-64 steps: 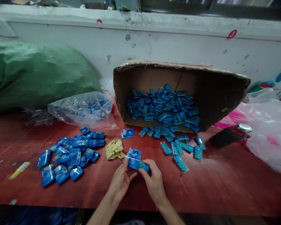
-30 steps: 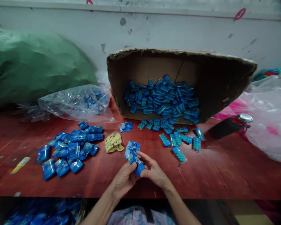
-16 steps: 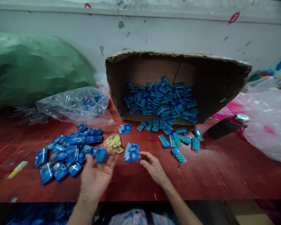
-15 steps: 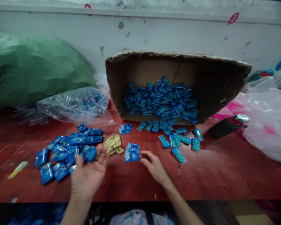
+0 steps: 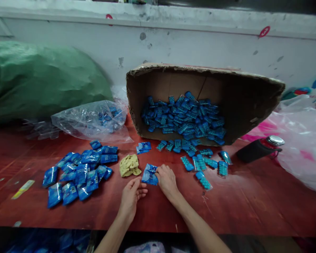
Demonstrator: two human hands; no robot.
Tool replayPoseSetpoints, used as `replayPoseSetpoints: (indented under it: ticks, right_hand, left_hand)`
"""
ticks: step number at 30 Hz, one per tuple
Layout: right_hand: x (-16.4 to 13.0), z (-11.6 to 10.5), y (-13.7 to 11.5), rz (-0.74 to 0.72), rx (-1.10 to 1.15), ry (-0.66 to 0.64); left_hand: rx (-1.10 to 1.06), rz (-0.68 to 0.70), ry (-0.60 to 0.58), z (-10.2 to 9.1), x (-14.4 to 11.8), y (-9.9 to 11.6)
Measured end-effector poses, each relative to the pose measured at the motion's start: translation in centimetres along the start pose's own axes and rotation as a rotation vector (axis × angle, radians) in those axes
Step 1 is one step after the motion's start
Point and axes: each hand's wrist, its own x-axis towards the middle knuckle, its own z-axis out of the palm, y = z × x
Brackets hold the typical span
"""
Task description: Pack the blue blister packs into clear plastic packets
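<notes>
While both hands work low at the front of the red bench (image 5: 252, 207), the right hand (image 5: 166, 179) presses its fingers onto a flat blue printed pouch (image 5: 149, 174), pinching at the pouch's right edge as it lies on the wood. The left hand (image 5: 130, 198) sits just beside it, palm half up, fingers loosely curled and holding nothing, its fingertips a touch short of the pouch's lower corner.

Just left of the pouch lies a crumpled yellow cloth (image 5: 129, 166). Further left, a heap of filled blue packets (image 5: 80, 172) spreads across the bench. Behind the hands, a cardboard box (image 5: 242, 98) lies tipped on its side, open mouth facing forward, with a mass of blue blister strips (image 5: 185, 117) inside it and a few loose strips (image 5: 204, 165) spilled out onto the bench to the right of the right hand. One more empty blue pouch (image 5: 143, 147) lies near the box's front lip. A clear plastic bag (image 5: 92, 121) rests to the left of the box, a big green sack (image 5: 39, 80) behind that. On the right, a dark flask (image 5: 258, 149) lies on its side beside a white plastic bag (image 5: 302, 140).
</notes>
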Motion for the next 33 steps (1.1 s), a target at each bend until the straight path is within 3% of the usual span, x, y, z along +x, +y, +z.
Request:
replayPoseSetpoints:
  ticks: [4, 7, 10, 12, 15, 20, 26, 30, 33]
  right_hand:
    - [-1.3, -1.2, -0.1, -0.008, 0.143, 0.057]
    - [-2.3, -1.7, -0.6, 0.019, 0.572, 0.081]
    - [-2.7, -1.6, -1.1, 0.105, 1.032, -0.030]
    - [-2.7, -1.2, -1.4, 0.208, 1.287, -0.113]
    - [-2.8, -0.7, -1.7, 0.324, 1.491, -0.164]
    - [-3.1, -0.2, -2.2, 0.363, 1.456, -0.083]
    - [-3.3, 0.2, -2.3, 0.355, 1.297, 0.064]
    - [-3.7, -0.1, -2.0, 0.286, 1.116, 0.104]
    - [-3.6, -1.6, -1.1, 0.148, 0.938, 0.033]
  left_hand:
    - [0.095, 0.142, 0.105, 0.4, 0.3, -0.1]
    - [0.144, 0.163, 0.048, 0.9, 0.1, -0.2]
    - [0.149, 0.115, -0.050, 1.3, 0.0, -0.5]
    - [0.112, 0.105, -0.051, 1.3, 0.1, -0.7]
    - [0.066, 0.118, -0.018, 1.5, 0.3, -1.3]
    - [0.048, 0.168, 0.060, 2.1, 0.3, -2.1]
    - [-0.022, 0.109, 0.036, 3.1, -0.1, -1.8]
    - [-0.069, -0.046, -0.107, 3.3, -0.9, -0.5]
    - [-0.064, -0.150, -0.233, 2.9, -1.4, 0.3]
